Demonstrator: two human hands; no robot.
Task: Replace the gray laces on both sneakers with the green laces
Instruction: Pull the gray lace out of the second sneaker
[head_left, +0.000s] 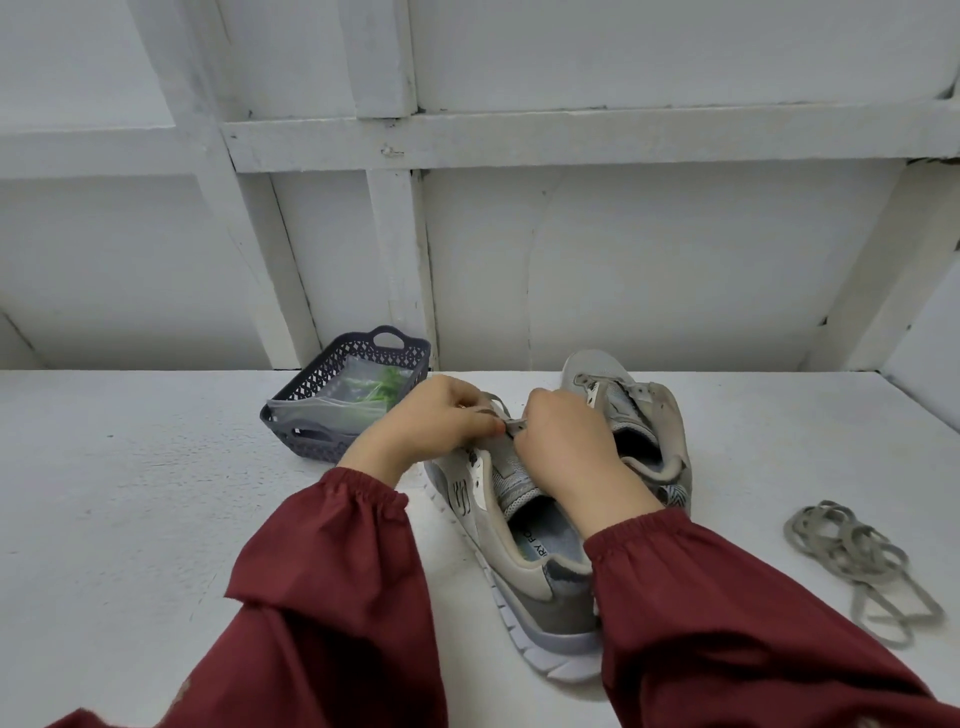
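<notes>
Two gray sneakers stand side by side on the white table, toes pointing away from me. The near sneaker (524, 561) lies under both hands. My left hand (436, 421) and my right hand (563, 441) each pinch the gray lace (516, 427) over its tongue, fingertips almost meeting. The far sneaker (639, 415) sits just right of it with bare eyelets. A loose gray lace (852, 556) lies coiled on the table to the right. Green laces (382, 389) rest in a clear bag inside the dark basket (311, 441).
The dark plastic basket stands left of the sneakers, near the white paneled wall (623, 260) that backs the table (130, 519). My red sleeves cover the lower part of the view.
</notes>
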